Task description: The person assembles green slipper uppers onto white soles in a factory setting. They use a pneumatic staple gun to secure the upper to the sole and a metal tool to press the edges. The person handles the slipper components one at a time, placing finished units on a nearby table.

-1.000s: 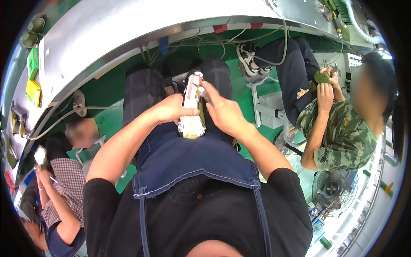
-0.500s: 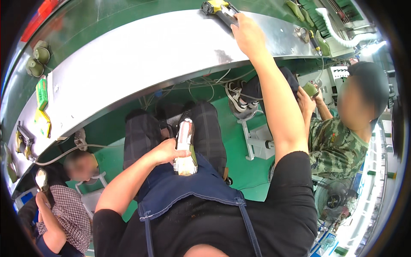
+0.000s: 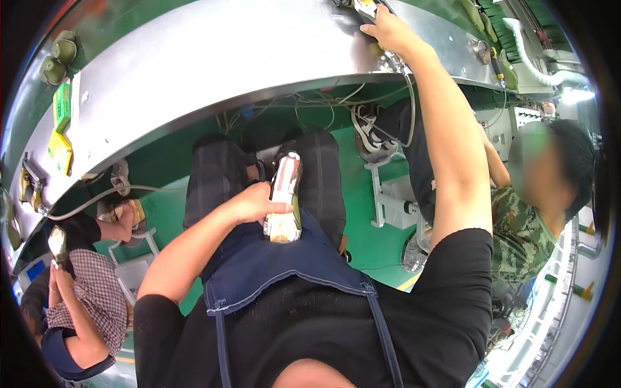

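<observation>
Across my lap lies a shoe last (image 3: pixel 284 184) with its bottom turned up, a pale sole with a reddish strip along it and green plastic showing at its side. My left hand (image 3: pixel 254 204) is closed around it, thumb across the bottom. Over the far part of the metal bench, my right hand (image 3: pixel 394 32) grips a black and yellow air staple gun (image 3: pixel 366 8), partly cut off by the picture's top edge. A pale air hose (image 3: pixel 413 107) hangs below that hand, over the bench edge.
A green box (image 3: pixel 62 107), a yellow box (image 3: pixel 59 152) and another air tool (image 3: pixel 31 184) lie on the bench (image 3: pixel 213 58) at left. Green lasts (image 3: pixel 58 58) stand behind. Co-workers sit left (image 3: pixel 90 297) and right (image 3: pixel 530 239); the left one holds a lasted shoe (image 3: pixel 58 242).
My right hand has moved farther up the picture with the staple gun, and its hose now shows. My left hand keeps its hold on the last. The whole view has shifted.
</observation>
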Motion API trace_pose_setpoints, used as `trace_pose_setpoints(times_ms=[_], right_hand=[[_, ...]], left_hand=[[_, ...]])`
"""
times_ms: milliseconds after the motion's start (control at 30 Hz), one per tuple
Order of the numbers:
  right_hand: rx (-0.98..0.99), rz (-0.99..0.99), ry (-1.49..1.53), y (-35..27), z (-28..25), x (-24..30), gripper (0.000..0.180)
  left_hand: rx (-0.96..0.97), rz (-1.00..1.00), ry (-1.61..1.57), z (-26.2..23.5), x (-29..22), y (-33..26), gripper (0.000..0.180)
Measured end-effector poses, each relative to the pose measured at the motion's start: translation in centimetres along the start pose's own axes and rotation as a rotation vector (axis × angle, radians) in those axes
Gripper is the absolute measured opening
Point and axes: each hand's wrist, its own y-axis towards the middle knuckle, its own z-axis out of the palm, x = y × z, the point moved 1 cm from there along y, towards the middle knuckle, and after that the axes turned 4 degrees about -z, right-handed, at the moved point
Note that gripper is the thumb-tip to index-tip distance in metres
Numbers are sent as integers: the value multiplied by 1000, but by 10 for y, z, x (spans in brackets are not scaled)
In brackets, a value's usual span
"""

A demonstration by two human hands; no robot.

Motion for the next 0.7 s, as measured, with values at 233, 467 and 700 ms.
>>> trace_pose_setpoints(times_ms=[233,467,700], right_hand=[[-58,-137,-85,-38,10,3,41],[-278,-137,-154,-25,16,16,38],[-268,-165,-15,-24,9,27,47]], left_hand=[[23,-91,43,-2,-16,-6,52],[40,-122,6,0,-20,-11,52],[30,-152,51,0,-25,-14,50]])
